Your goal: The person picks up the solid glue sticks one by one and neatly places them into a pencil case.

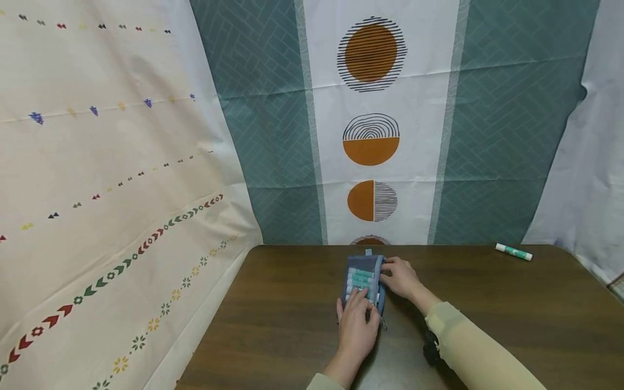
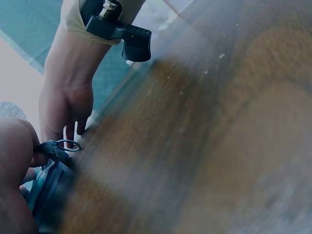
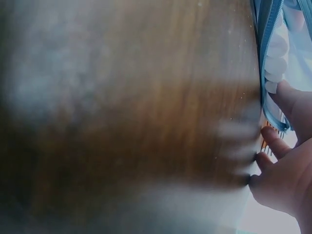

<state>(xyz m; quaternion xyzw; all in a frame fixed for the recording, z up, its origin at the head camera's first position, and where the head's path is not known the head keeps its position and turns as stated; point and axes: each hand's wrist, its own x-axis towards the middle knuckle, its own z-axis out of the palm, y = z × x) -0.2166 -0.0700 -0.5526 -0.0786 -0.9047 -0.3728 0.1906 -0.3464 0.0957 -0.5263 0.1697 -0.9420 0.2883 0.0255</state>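
Observation:
A blue-grey zip pouch (image 1: 359,261) with a see-through side lies on the table, with several white tubes with green labels (image 1: 361,275), like glue sticks, showing inside. My left hand (image 1: 358,327) holds the pouch's near end, its fingers spread over the clear side. Beside the zipper's ring pull (image 2: 68,145), its fingertips pinch the pouch corner in the left wrist view. On the pouch's right, my right hand (image 1: 402,279) pinches the far part of the zipped edge. In the right wrist view the zipper (image 3: 268,34) is parted, and a digit touches the tubes' white ends (image 3: 275,66).
Another white and green tube (image 1: 514,252) lies at the table's far right edge. The brown wooden table (image 1: 273,314) meets a patterned curtain (image 1: 278,162) behind and a cream cloth (image 1: 122,216) on the left. A black device (image 2: 122,36) is strapped to the right wrist.

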